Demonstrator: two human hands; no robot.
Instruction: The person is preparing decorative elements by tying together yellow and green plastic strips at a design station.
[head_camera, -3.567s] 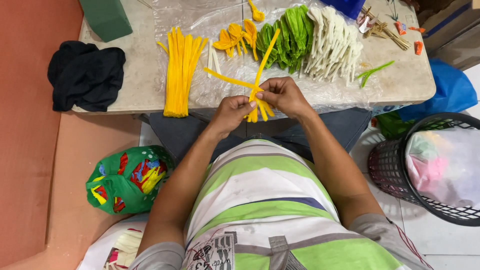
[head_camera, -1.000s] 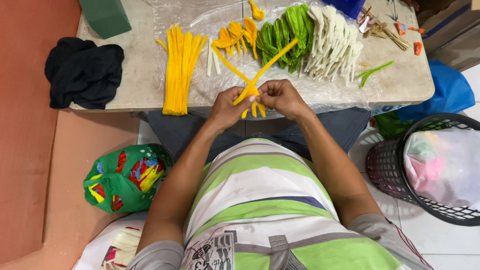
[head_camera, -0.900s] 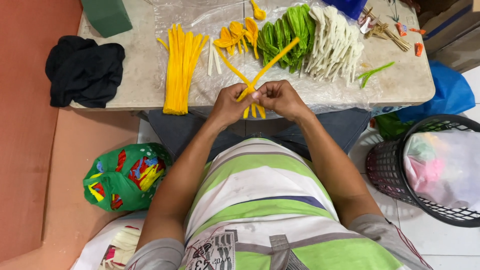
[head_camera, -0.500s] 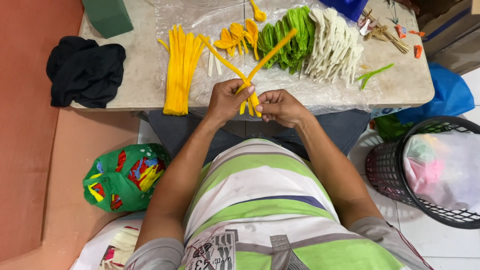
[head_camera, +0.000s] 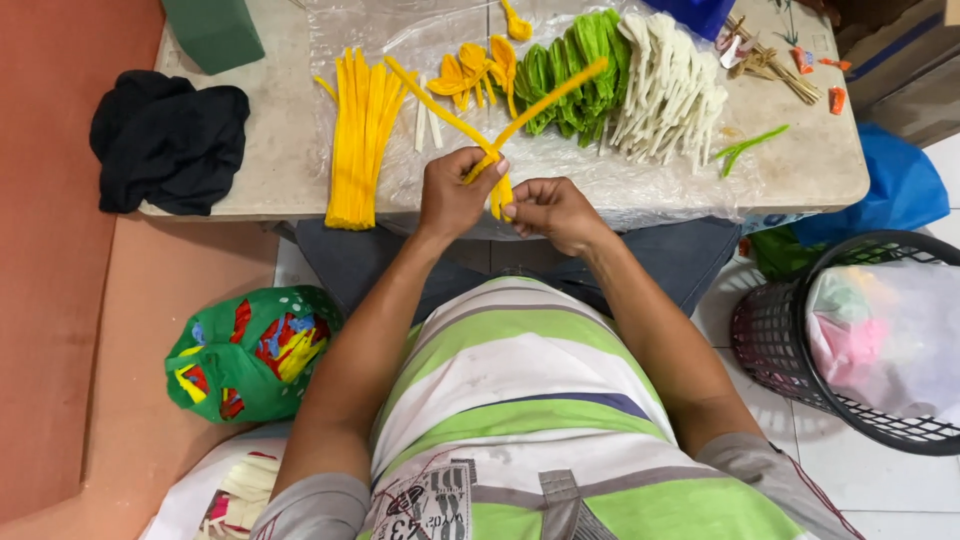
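- Yellow fuzzy stems, crossed into an X, sit pinched between both hands just above the near edge of the table; their long ends fan out over the plastic sheet while short tails hang below the crossing
- Judging by their look, the stems are very light, soft on the surface and bendable, likely wire-cored, so they should keep a twist; the crossing point seems the sensible place to grip, since the free ends would flop or swing
- Left hand is closed around the crossing, thumb and fingertips clamped on the stems
- Right hand pinches the short lower tails just beside the left, fingers curled in
- Spread on the sheet beyond: a straight bundle of yellow stems, small orange-yellow petal shapes, a heap of green looped pieces and a heap of white looped pieces
- Black cloth lies at the table's left end, a dark green block at the far corner
- Containers: a dark mesh basket on the floor to the right holds a pale plastic bag with pink and light-coloured contents; a green bag to the left shows red and yellow scraps inside; a white bag by the person's side holds cream strips
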